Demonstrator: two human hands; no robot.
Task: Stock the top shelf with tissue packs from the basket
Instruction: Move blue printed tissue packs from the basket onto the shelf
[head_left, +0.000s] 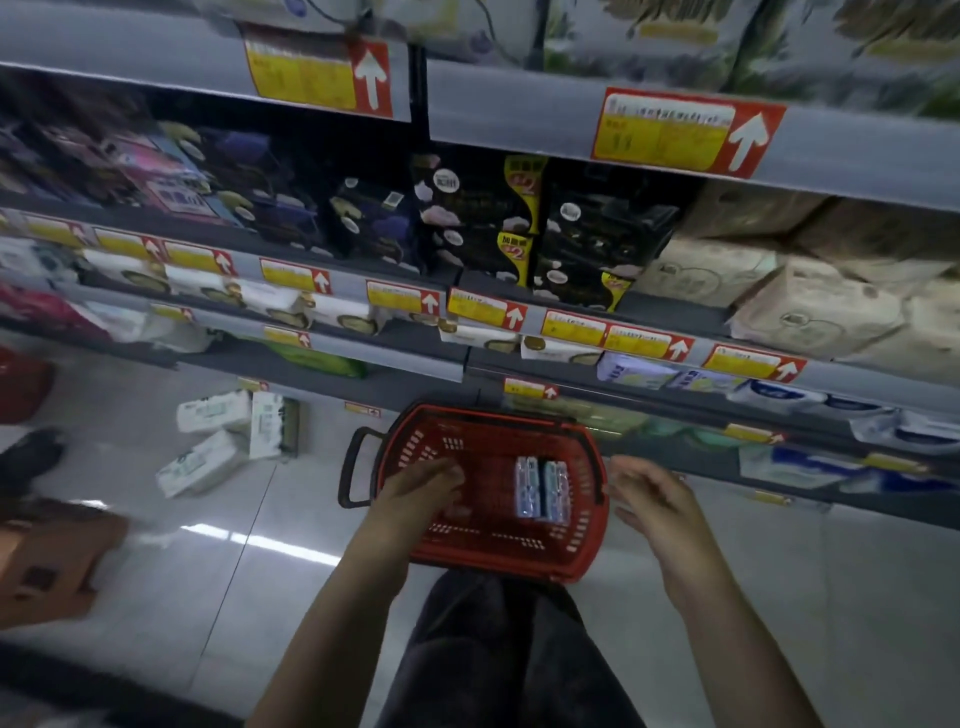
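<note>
A red plastic basket (582, 545) stands on the floor in front of the shelving. Inside it, right of centre, lie two small blue-and-white tissue packs (541, 488) side by side. My left hand (421, 491) hangs over the basket's left half, fingers relaxed, holding nothing. My right hand (652, 496) hovers just outside the basket's right rim, fingers loose and empty. The top shelf (519, 104) runs across the upper edge, with pale floral packs (675, 36) standing on it.
Lower shelves hold dark packs (519, 228), beige packs (810, 296) and white packs, with yellow-red price tags along the edges. Several white tissue packs (228, 441) lie on the tiled floor at left. A brown stool (52, 566) stands at far left.
</note>
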